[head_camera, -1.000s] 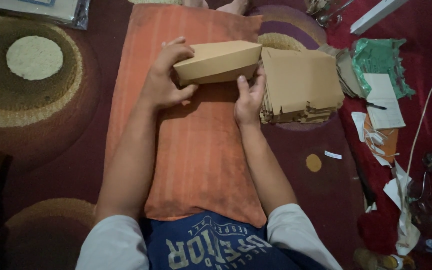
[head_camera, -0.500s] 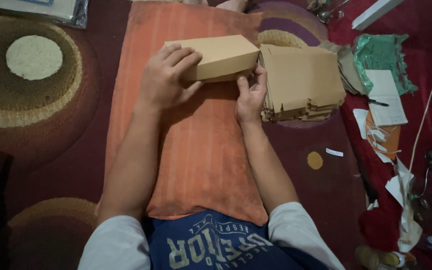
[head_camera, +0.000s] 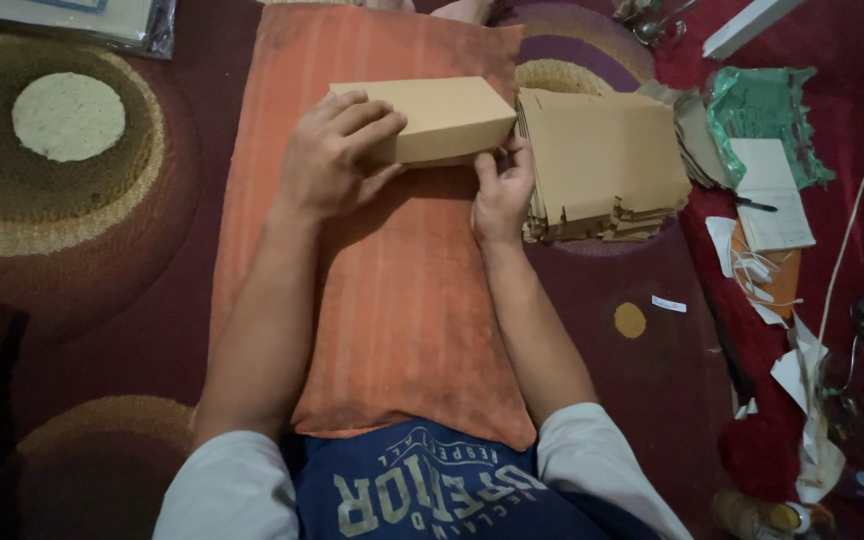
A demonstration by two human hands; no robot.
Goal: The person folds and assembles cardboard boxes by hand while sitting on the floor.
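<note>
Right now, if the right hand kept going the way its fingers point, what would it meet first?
The right hand points away from the person and already touches the brown cardboard box at its near right corner. The box is first; the flat cardboard stack lies beside, to the right.

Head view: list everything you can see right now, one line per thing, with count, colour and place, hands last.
Cardboard box: one, tan, on the far end of the cushion, between both hands.
Cushion: one, orange, lengthwise in front of the person.
Stack of flat cardboard blanks: one, tan, right of the cushion on the rug.
Rug: one, dark red with brown and cream circles, under everything.
Green plastic wrapper: one, far right.
Notepad: one, white, with a dark pen, right of the stack.
White cable: one, right edge.
Paper scraps: several, white, lower right.
Left hand: on the box's top left end.
Right hand: at the box's near right corner.
</note>
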